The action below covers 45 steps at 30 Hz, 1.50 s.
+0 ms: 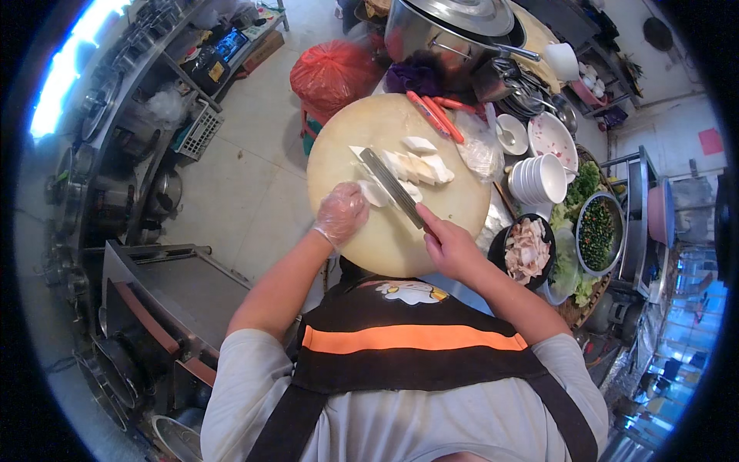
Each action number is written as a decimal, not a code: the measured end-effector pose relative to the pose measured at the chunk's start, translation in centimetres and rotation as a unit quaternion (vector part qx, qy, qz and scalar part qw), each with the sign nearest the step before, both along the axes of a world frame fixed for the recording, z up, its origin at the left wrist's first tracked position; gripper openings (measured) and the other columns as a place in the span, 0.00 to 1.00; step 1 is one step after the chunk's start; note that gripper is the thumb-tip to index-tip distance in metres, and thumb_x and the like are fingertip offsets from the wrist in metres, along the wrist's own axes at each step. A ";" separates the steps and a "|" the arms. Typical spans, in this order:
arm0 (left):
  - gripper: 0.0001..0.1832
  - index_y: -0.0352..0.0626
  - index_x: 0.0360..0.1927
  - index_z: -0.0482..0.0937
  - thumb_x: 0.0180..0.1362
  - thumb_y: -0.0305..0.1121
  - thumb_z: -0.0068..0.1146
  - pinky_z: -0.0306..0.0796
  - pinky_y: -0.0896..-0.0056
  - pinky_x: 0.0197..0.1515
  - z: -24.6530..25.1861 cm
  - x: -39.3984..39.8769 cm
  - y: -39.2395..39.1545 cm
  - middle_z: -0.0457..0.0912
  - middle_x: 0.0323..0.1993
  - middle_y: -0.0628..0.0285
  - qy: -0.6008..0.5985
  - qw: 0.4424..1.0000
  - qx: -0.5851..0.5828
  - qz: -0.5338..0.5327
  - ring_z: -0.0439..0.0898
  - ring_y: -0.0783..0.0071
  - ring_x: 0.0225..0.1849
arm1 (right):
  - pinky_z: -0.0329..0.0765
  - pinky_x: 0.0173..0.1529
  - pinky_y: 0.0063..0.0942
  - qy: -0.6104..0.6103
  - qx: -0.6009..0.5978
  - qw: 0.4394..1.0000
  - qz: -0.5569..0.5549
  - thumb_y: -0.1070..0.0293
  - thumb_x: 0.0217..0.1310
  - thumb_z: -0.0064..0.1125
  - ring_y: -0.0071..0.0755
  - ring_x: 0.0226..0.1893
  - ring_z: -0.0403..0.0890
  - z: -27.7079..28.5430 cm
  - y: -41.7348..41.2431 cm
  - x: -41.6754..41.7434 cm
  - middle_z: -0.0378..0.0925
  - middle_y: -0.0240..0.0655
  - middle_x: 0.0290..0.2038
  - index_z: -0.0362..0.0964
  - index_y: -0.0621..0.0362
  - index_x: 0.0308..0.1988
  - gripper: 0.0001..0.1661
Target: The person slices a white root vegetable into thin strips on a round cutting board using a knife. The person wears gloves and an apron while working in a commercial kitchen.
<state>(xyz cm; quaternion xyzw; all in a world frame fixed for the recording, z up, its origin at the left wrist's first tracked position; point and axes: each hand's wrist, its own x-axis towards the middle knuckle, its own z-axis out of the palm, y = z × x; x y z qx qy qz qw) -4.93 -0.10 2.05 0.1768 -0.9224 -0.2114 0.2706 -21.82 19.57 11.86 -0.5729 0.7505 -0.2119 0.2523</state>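
Observation:
My right hand (450, 242) grips the handle of a cleaver (392, 187), whose blade stands on edge over a round cutting board (369, 254). Under and beside the blade lie white slices of food (375, 193); I cannot tell what food it is. My left hand (344, 211), in a clear plastic glove, rests on the board left of the blade with its fingertips against a white slice. Beyond the cleaver is a row of cut white pieces (418, 167), with another white chunk (420, 144) behind it. Red plastic-wrapped sausages (436, 115) lie at the board's far right edge.
Right of the board are a plastic bag (480, 144), stacked white bowls (537, 179), a black bowl of sliced meat (526, 251) and a metal bowl of chopped greens (601, 231). A large metal pot (444, 52) and a red plastic bag (335, 72) stand beyond it.

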 end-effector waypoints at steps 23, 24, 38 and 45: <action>0.10 0.42 0.33 0.79 0.44 0.26 0.63 0.76 0.59 0.44 -1.1 0.1 -0.2 0.80 0.39 0.56 0.052 0.997 -0.032 -0.051 0.79 0.56 0.41 | 0.75 0.35 0.47 0.036 0.024 0.999 0.017 0.70 0.61 0.51 0.54 0.28 0.77 1.6 0.1 2.0 0.73 0.48 0.28 0.56 0.45 0.67 0.35; 0.09 0.42 0.33 0.80 0.45 0.27 0.62 0.75 0.59 0.45 -1.2 0.2 -0.2 0.80 0.39 0.56 0.041 0.997 -0.028 -0.053 0.79 0.56 0.42 | 0.75 0.35 0.47 0.039 0.031 0.999 0.021 0.70 0.61 0.51 0.54 0.28 0.77 1.8 0.0 2.1 0.73 0.48 0.28 0.56 0.45 0.67 0.35; 0.08 0.42 0.29 0.77 0.44 0.28 0.61 0.75 0.62 0.43 -1.1 -0.7 -0.8 0.78 0.36 0.58 0.037 0.994 -0.050 -0.086 0.78 0.59 0.42 | 0.75 0.35 0.44 0.098 0.069 0.992 0.033 0.72 0.59 0.52 0.52 0.26 0.76 1.2 -1.7 2.9 0.72 0.48 0.29 0.57 0.47 0.67 0.36; 0.08 0.42 0.27 0.75 0.44 0.31 0.61 0.75 0.61 0.39 -0.8 -0.9 -1.2 0.76 0.32 0.58 0.014 0.994 -0.052 -0.097 0.77 0.58 0.38 | 0.75 0.35 0.46 0.085 0.043 0.995 0.019 0.72 0.58 0.50 0.55 0.27 0.77 -1.4 -2.7 2.5 0.71 0.51 0.29 0.53 0.44 0.69 0.38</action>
